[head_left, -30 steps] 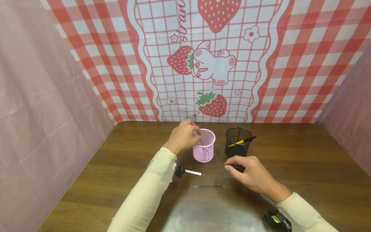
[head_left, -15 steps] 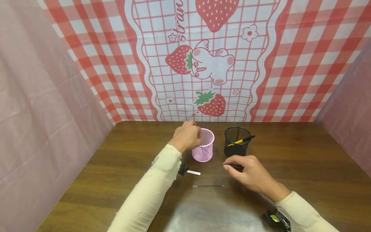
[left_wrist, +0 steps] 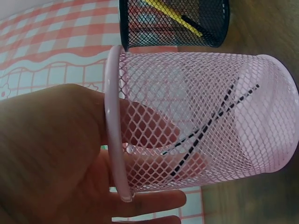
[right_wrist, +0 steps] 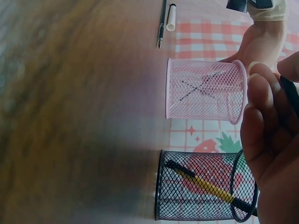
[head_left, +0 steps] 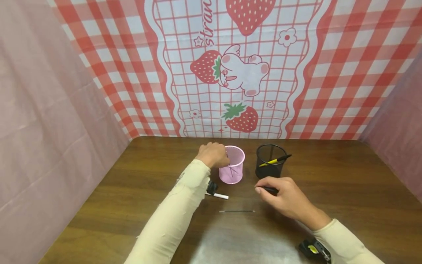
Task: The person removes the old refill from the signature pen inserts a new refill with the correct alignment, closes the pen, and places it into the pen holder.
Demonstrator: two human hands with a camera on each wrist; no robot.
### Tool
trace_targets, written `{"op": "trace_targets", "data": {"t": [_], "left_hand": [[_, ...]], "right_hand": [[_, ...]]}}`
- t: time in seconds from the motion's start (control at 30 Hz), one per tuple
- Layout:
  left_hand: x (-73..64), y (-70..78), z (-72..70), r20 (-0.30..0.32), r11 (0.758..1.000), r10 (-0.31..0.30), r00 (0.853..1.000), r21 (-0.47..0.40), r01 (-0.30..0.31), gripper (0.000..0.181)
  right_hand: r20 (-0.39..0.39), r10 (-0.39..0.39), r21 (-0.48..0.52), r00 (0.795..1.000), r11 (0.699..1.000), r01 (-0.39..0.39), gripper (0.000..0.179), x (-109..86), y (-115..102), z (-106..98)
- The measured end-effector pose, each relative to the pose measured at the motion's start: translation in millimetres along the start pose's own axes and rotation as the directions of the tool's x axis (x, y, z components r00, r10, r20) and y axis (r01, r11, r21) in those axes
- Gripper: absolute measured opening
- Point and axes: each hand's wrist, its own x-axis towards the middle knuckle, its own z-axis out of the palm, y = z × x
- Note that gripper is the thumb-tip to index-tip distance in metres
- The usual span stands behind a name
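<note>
A pink mesh pen holder (head_left: 231,176) stands upright, with two thin dark pen refills (left_wrist: 217,114) crossed inside. My left hand (head_left: 213,154) reaches over its rim from the left. In the left wrist view, thumb and index finger (left_wrist: 187,163) are inside the holder, apart, beside the refills' upper ends; the other fingers stay outside the mesh. My right hand (head_left: 287,196) pinches a black pen (head_left: 271,190), mostly hidden by the fingers, above the table. Another refill (head_left: 238,211) lies on the table below a white tube (head_left: 220,196).
To the right of the pink holder stands a black mesh pen holder (head_left: 268,171) with a yellow and black pen (head_left: 275,160) leaning in it. A checked strawberry cloth (head_left: 244,73) hangs behind the wooden table (head_left: 158,165). Pink cloth (head_left: 59,128) hangs at the sides.
My left hand has turned and lowered its fingers into the pink pen holder; its wrist has shifted slightly right. The right hand stays still with the black pen.
</note>
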Motion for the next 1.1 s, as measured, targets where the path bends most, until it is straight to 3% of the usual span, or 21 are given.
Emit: {"op": "trace_targets", "data": {"t": [0.23,0.47,0.7,1.1], "left_hand": [[1.6,-0.2,-1.6,0.069,1.000,-0.013,0.998,-0.012,0.013,0.015],[1.8,1.4,-4.0,0.071,1.000,-0.011,0.997,-0.028,0.013,0.014],[0.3,4.1,-9.2,0.014,1.000,-0.005,1.000,-0.013,0.006,0.010],[-7.5,3.2,-11.1,-0.104,0.999,0.051,0.993,-0.009,-0.052,0.026]], "right_hand": [[0.000,0.004,0.001,1.000,1.000,-0.004,0.021,-0.6,0,0],[0.006,0.017,0.003,1.000,1.000,-0.017,0.023,-0.1,-1,0],[0.010,0.012,0.007,1.000,1.000,-0.012,0.023,0.9,-1,0],[0.011,0.000,-0.004,1.000,1.000,0.000,0.023,0.0,-2,0]]}}
